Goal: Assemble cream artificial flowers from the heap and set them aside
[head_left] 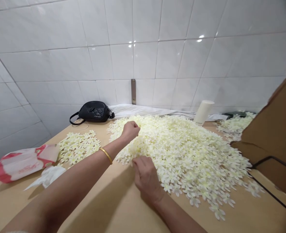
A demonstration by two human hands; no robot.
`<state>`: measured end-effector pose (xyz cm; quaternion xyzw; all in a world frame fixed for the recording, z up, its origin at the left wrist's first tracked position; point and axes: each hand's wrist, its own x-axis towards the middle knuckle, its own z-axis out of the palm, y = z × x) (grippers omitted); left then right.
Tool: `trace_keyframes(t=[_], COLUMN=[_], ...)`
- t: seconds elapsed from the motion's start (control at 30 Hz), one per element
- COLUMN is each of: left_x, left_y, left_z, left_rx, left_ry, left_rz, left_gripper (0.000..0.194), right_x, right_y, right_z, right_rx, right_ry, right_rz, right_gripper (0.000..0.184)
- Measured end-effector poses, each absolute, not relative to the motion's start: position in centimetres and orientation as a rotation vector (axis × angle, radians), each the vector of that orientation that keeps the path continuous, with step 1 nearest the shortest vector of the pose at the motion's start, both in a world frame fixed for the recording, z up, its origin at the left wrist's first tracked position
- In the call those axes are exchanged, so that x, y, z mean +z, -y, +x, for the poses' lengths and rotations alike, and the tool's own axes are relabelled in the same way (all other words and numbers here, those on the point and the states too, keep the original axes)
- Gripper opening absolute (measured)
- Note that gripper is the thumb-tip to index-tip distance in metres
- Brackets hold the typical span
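Now, a broad heap of small cream-white flower blossoms (186, 155) is reached at its near edge by both hands, on a tan tabletop (96, 200). The left hand (130, 131) (a thin gold bangle (106, 155) is worn above it) is curled almost shut; the right hand (146, 176) is half curled against the blossoms. Whether anything is held cannot be told.

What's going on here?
A person has both hands at a big pile of pale flowers on a tan table. The left hand, with a gold bangle on its wrist, sits closed on the pile; the right hand is at its near edge. A smaller pile lies to the left.
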<state>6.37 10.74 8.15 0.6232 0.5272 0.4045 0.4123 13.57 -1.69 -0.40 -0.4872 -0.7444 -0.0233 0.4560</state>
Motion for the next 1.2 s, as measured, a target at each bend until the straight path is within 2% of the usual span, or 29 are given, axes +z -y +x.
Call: trace_keyframes(t=[0.07, 0.23, 0.4, 0.53, 0.73, 0.93, 1.03, 1.2], left_x=[8.1, 6.6, 4.0, 2.7, 1.8, 1.9, 2.0, 1.6], left_y=[-9.0, -3.4, -0.5, -0.8, -1.0, -0.5, -0.4, -0.4], left_z=[4.8, 1.1, 0.0, 0.2, -0.5, -0.4, -0.1, 0.3], left_rx=[1.043, 0.918, 0.819, 0.895, 1.010, 0.969, 0.971, 0.974], left_ry=[-1.306, -1.204, -0.941, -0.838, -0.852, -0.783, -0.822, -0.939], left_rz=[1.581, 1.486, 1.073, 0.923, 1.015, 1.169, 1.168, 1.205], left_gripper=[0.009, 0.023, 0.034, 0.025, 0.018, 0.012, 0.012, 0.013], right_x=[-0.1, 0.0, -0.3, -0.6, -0.6, 0.2, 0.3, 0.0], right_y=[1.6, 1.1, 1.3, 1.7, 1.3, 1.4, 1.6, 1.7], right_z=[13.9, 14.5, 14.2, 13.9, 13.9, 13.8, 13.7, 13.7], right_rx=[0.012, 0.069, -0.187, -0.307, 0.050, 0.454, 0.524, 0.460], right_ry=[1.701, 1.541, 1.766, 1.920, 1.716, 1.709, 1.691, 1.628], right_rz=[-1.176, -1.180, -1.104, -1.032, -1.091, -1.142, -1.149, -1.233], right_gripper=[0.017, 0.011, 0.017, 0.026, 0.019, 0.017, 0.015, 0.016])
